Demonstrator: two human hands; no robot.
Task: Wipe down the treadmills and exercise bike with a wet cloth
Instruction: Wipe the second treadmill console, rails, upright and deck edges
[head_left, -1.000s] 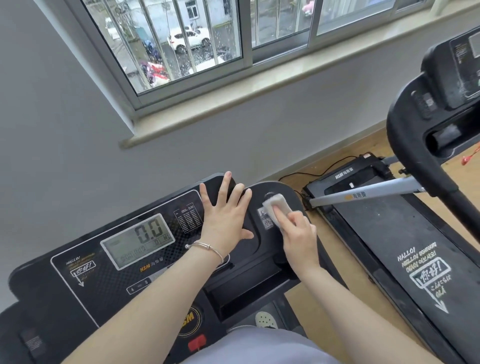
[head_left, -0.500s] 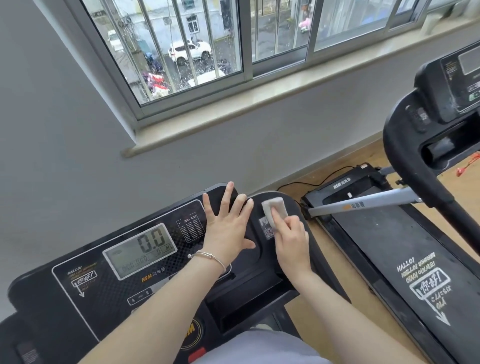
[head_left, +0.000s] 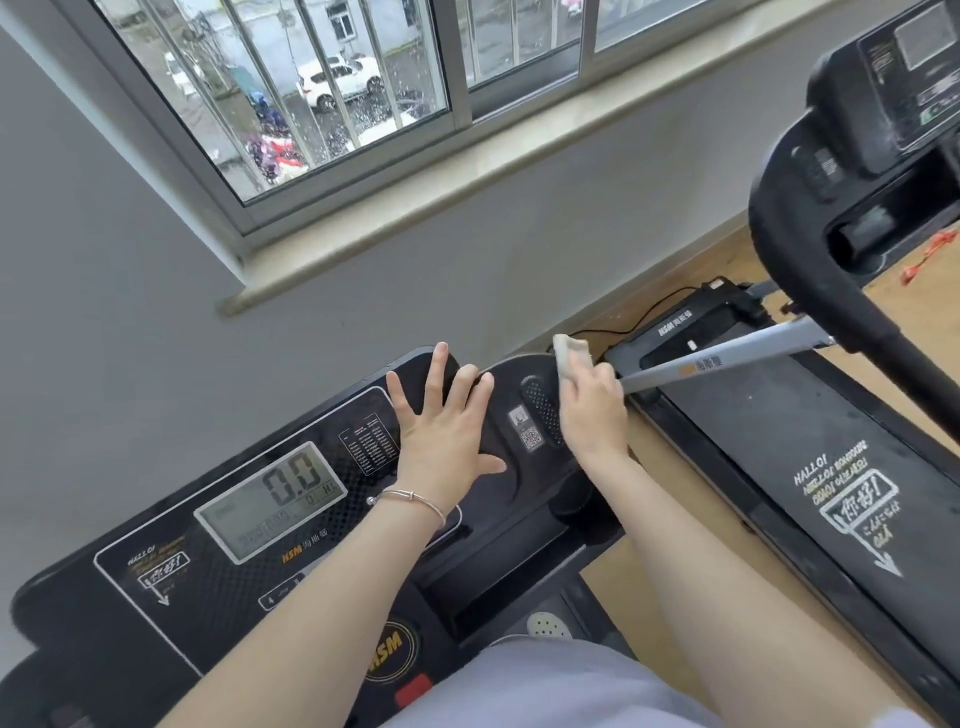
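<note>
**Auditor:** Markings on the near treadmill console (head_left: 218, 613)?

**Inspector:** The display (head_left: 270, 501) reads "0.0". Directly below it is "HSM" in orange, followed by characters I cannot read. A round badge (head_left: 387, 656) at the console's near edge also reads "HSM". "HALLO!" is printed at the lower left corner. 1 QR sticker (head_left: 531, 437) sits on the right wing, and its code is too small to make out.

**Auditor:** And the second treadmill (head_left: 753, 431)?

**Inspector:** It stands to the right on the wooden floor. Its motor cover reads "HSM" and its belt reads "HALLO!". The smaller lines beneath are not legible.

**Auditor:** Left hand (head_left: 441, 431)?

**Inspector:** It lies flat on the console, just right of the display. The fingers (head_left: 439, 366) are straight, spread apart and hold nothing. A thin bracelet (head_left: 415, 499) circles the wrist.

**Auditor:** Right hand (head_left: 589, 410), and the cloth (head_left: 569, 353)?

**Inspector:** The hand is over the console's right wing, fingers curled and clamped on the white cloth. The cloth protrudes beyond them at the wing's far right rim. I cannot tell whether it touches the plastic.
</note>
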